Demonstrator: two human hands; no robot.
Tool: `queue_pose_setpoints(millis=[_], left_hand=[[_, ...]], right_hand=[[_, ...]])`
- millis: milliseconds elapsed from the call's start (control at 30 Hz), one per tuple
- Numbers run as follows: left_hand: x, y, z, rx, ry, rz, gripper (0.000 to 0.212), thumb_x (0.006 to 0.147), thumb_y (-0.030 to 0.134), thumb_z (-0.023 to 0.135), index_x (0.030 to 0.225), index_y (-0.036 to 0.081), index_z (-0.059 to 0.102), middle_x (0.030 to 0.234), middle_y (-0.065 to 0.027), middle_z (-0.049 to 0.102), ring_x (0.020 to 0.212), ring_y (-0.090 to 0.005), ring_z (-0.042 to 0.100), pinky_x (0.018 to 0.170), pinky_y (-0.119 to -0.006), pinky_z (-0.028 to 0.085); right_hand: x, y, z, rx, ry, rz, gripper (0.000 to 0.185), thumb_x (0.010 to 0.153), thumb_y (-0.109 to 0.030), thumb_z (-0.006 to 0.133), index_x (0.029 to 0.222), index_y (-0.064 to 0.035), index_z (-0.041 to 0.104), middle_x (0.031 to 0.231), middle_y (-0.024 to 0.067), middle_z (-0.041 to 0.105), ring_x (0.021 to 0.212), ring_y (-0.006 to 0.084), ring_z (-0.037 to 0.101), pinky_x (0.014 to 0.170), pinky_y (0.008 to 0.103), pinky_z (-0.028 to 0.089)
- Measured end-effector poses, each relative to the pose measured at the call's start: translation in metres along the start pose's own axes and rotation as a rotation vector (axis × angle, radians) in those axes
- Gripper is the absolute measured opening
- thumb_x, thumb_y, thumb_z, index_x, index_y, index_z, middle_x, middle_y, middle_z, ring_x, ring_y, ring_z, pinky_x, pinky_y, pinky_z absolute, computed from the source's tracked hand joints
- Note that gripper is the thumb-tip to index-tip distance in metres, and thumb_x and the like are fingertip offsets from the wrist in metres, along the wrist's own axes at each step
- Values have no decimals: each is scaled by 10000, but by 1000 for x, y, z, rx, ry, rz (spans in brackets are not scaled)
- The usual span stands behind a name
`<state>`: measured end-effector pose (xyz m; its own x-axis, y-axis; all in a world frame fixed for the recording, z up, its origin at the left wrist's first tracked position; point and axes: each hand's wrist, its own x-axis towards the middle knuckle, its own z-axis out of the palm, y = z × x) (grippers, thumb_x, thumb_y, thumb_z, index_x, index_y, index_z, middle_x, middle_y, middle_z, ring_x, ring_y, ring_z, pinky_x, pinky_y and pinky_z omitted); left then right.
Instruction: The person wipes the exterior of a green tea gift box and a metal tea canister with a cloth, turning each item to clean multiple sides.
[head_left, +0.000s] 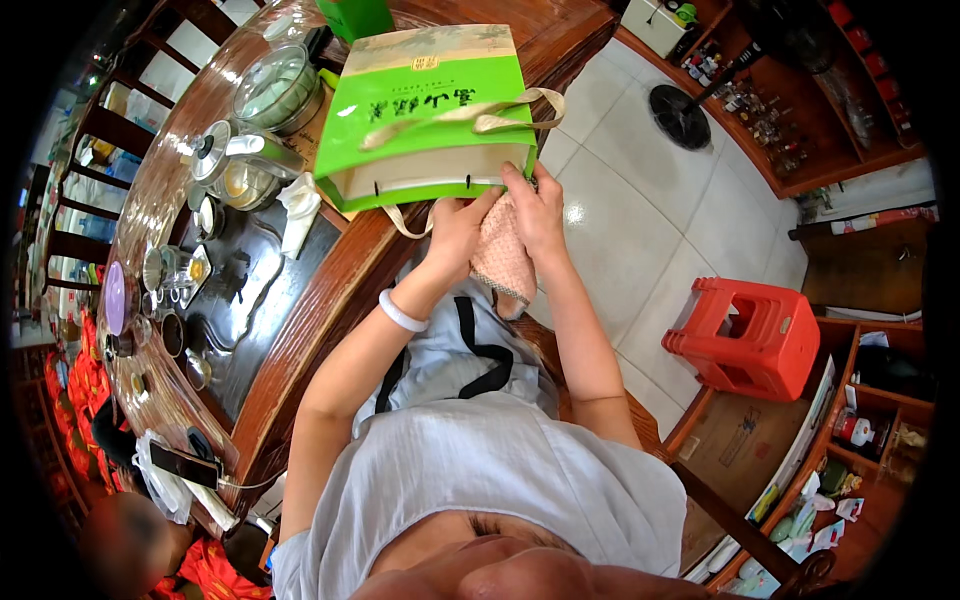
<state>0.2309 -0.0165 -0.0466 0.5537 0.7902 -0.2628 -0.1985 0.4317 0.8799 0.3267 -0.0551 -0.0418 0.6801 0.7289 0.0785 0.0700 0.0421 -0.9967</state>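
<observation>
A bright green paper gift bag with beige ribbon handles lies at the edge of a wooden tea table, its opening facing me. Between my hands hangs a pink textured cloth with a checked border. My left hand, below the bag's opening, has thumb and fingers closed on the cloth's upper left part. My right hand grips the cloth at the bag's lower right corner, its thumb near the bag's rim. Part of the fingers of both hands is hidden behind the cloth and bag.
On the table stand a glass kettle, a glass pot with green cups, a crumpled tissue, a dark tea tray and a phone. Red plastic stools stand at right. A person is partly visible at lower left.
</observation>
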Motion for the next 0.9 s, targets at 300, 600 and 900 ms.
queue_pose_setpoints(millis=[300,600,900], left_hand=[[-18,-10,-33,16,-267,-466,327,811,200,607,1027,-30,525,943,-90,599,786,-145,608,699,-254,496],[-30,-42,-32,132,-88,-289,278,843,187,574,981,-56,579,866,-55,617,753,-99,570,657,-231,468],[3,-44,-20,-307,50,83,217,807,61,588,1007,-4,533,968,-70,569,815,-136,568,668,-258,481]], right_hand=[[8,31,4,131,125,201,273,874,-202,461,964,23,587,735,66,602,694,136,513,646,280,399],[-4,50,14,381,271,100,326,873,-271,507,852,47,577,762,43,570,686,123,503,604,275,410],[-37,75,36,372,234,56,273,886,-145,423,1026,55,544,920,100,592,829,161,515,756,299,402]])
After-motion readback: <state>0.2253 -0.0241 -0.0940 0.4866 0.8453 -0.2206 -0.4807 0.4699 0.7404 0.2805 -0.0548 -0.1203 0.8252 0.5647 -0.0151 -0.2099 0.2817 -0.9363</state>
